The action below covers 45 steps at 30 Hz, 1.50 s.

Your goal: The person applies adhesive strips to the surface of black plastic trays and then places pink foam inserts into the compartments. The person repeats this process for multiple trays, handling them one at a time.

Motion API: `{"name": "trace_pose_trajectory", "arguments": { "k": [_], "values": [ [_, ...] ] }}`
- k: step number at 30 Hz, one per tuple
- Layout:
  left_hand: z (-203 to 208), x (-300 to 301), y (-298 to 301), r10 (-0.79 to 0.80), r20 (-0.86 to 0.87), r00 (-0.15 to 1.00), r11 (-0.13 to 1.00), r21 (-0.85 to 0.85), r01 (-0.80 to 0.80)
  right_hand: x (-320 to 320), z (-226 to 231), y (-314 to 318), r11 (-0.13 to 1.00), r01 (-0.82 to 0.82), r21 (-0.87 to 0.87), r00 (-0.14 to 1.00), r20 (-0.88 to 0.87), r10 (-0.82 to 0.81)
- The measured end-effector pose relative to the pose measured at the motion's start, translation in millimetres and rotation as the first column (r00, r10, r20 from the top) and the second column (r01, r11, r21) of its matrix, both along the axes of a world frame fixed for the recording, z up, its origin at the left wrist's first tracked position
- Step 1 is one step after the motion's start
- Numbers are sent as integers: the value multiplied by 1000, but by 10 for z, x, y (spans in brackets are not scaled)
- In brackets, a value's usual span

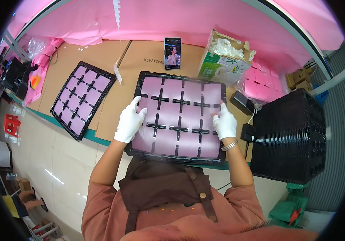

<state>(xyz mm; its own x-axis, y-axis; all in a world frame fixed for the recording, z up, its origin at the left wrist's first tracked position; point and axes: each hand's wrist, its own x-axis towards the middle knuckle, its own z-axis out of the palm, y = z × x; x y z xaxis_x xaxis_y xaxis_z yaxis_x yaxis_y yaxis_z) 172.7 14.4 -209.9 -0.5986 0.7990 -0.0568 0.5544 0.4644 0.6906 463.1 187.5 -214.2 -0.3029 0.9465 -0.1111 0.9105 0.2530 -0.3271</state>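
Observation:
A black plastic tray (168, 158) with cross-shaped dividers lies in front of me at the table's near edge. Pinkish-purple sheeting (168, 145) shows between its dividers. My left hand (130, 121), in a white glove, grips the tray's left edge with the thumb over the rim. At the right edge my right hand (225, 123) holds on too; its white glove leaves some fingertips bare. What the fingers do under the rim is hidden. A second black tray (85, 127) with the same purple filling lies tilted to the left, apart from my hands.
Behind the tray a phone (172, 54) stands upright. An open carton (223, 64) of white material, pink wrapped blocks (263, 83) and a black box (242, 103) are at the back right. A tall stack of black trays (289, 134) stands right. Cardboard (148, 54) covers the table.

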Motion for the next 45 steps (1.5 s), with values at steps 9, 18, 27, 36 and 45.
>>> {"name": "trace_pose_trajectory", "arguments": {
  "k": [9,18,27,36,45],
  "values": [
    [79,199,-247,-47,-29,998,996,77,50,89,34,-84,1000,22,7,1000,10,-22],
    [104,3,-647,82,-197,977,983,179,-46,572,78,6,994,48,100,974,-224,-24],
    [38,-155,197,-213,83,974,930,323,176,258,37,600,912,-312,-266,604,-797,-26],
    [-237,-400,1240,-176,35,984,983,54,174,-329,-465,1252,575,-615,-539,271,-830,-488],
    [180,-287,625,-317,-220,923,931,115,347,202,-33,529,956,-255,-143,544,-839,19]
  ]
}}
